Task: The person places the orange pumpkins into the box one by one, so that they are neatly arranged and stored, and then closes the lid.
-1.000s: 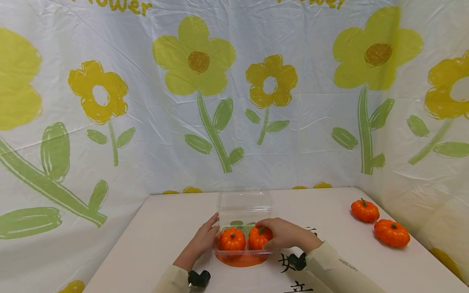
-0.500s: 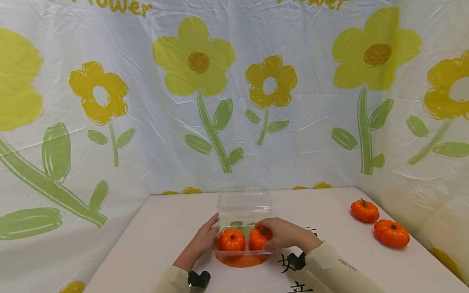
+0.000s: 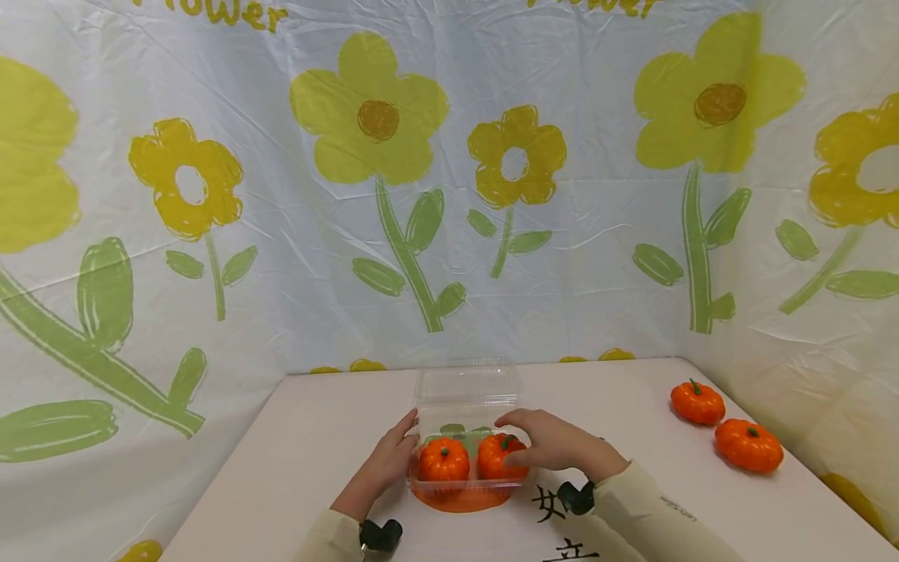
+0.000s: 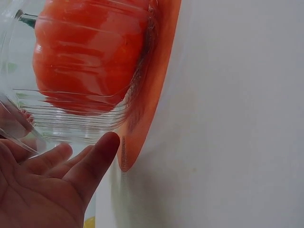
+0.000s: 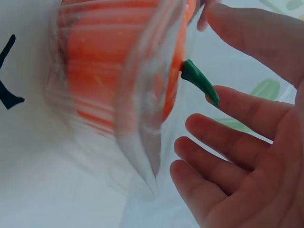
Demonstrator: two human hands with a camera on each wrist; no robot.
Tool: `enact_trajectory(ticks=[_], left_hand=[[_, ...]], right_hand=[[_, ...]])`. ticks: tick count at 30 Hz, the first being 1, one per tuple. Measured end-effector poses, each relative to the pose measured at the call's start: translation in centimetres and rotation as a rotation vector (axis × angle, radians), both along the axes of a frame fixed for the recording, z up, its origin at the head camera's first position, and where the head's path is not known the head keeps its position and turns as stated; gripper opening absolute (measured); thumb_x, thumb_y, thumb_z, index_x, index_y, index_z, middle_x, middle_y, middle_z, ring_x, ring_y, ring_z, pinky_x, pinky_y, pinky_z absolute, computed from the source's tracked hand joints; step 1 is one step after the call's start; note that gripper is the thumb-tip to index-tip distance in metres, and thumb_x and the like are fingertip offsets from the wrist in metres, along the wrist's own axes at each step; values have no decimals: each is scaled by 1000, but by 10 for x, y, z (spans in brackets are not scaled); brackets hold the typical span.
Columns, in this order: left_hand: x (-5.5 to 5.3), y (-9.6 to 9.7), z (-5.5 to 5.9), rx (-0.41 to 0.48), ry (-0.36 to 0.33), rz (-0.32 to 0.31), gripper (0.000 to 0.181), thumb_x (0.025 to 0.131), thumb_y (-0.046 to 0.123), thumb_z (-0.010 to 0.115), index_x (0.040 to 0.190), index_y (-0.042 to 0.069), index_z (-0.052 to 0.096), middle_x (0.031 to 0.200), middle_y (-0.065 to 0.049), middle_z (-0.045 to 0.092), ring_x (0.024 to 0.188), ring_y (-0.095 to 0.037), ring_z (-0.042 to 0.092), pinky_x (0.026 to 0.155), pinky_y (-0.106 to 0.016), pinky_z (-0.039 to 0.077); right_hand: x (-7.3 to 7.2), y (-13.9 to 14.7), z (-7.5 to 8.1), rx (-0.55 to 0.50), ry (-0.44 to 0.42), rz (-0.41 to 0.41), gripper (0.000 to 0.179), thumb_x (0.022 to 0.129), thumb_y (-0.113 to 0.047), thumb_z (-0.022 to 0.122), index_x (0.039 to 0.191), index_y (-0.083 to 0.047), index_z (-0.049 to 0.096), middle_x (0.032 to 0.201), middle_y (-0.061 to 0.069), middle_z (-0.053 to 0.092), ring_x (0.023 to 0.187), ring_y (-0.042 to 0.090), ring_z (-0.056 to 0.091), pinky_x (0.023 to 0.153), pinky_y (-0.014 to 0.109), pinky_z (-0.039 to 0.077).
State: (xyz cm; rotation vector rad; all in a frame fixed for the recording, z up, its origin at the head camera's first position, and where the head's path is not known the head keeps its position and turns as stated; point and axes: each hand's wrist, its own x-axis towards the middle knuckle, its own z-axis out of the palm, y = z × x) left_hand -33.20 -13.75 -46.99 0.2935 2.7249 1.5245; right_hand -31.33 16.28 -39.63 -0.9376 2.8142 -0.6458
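Note:
A clear plastic clamshell box (image 3: 467,485) stands in the middle of the table, its lid tilted back. Inside sit two small orange pumpkins side by side, a left pumpkin (image 3: 444,460) and a right pumpkin (image 3: 493,460). Along the box's left wall lies my left hand (image 3: 388,462); in the left wrist view its fingers are loosely extended against the ribbed plastic. Over the right pumpkin hovers my right hand (image 3: 555,443), thumb and fingers spread apart. The right wrist view shows the green stem (image 5: 199,81) close to a fingertip, with nothing gripped.
Two more orange pumpkins, a rear pumpkin (image 3: 698,403) and a nearer pumpkin (image 3: 748,446), rest at the table's right edge. Beneath the box is an orange printed shape (image 3: 463,502), with black characters (image 3: 548,503) beside it. A flowered curtain (image 3: 449,257) surrounds the table.
My right hand has let go of the right pumpkin and drawn slightly up and to the right, its fingers opening. The left hand stays on the box.

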Motion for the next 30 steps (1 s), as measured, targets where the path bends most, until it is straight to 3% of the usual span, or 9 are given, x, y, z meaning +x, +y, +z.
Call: enact_trajectory(ticks=[10,19,30], left_hand=[[0,0,1,-9,-5,1,54,100,20,38,153,11,30,149,-16,44,141,-41,34,112,-64,26],[-1,-1,1,-10,-6,-14,55,99,19,39,153,10,30,149,-17,44,141,-42,33,112,-65,26],[0,-1,5,-17,-14,-14,54,100,19,39,153,10,30,149,-17,44,140,-43,34,110,-66,27]], right_hand=[[0,14,4,-43,50,-21,51,87,-38,68,130,-13,57,135,7,57,127,32,52,104,55,44],[0,30,6,-63,97,-65,47,88,-33,67,129,-12,58,133,9,59,126,34,53,104,56,44],[0,53,6,-72,122,-176,46,88,-30,68,129,-11,58,134,10,58,125,34,53,104,56,43]])
